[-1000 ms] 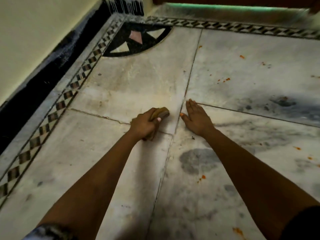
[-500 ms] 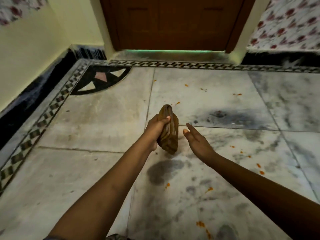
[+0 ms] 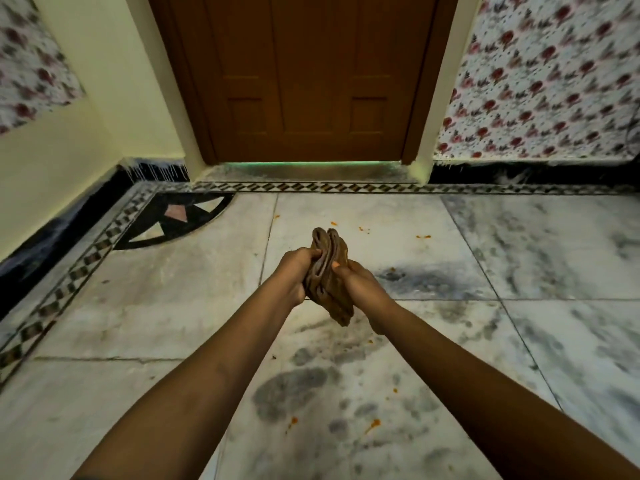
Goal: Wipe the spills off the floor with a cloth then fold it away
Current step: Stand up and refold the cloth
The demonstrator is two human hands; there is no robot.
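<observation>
Above the marble floor (image 3: 145, 306), between the two outstretched forearms, a bunched brown cloth (image 3: 329, 282) is held in the air, clear of the tiles. On its left side the left hand (image 3: 294, 271) has its fingers curled shut around the bundle; on its right side the right hand (image 3: 360, 278) closes on it as well, with an orange-tinted fingertip pressed into the fabric. Two rounded folds of the cloth stick up above the hands and a loose end hangs down below them. Small orange spills (image 3: 372, 424) dot the tiles in front of the person, and more orange specks (image 3: 423, 236) lie farther off towards the brown wooden door (image 3: 304, 77). Dark grey smudges (image 3: 291, 389) mark the marble under the forearms. A patterned border strip (image 3: 86, 258) runs along the floor edge, and flowered wallpaper (image 3: 540, 81) covers the wall right of the door.
</observation>
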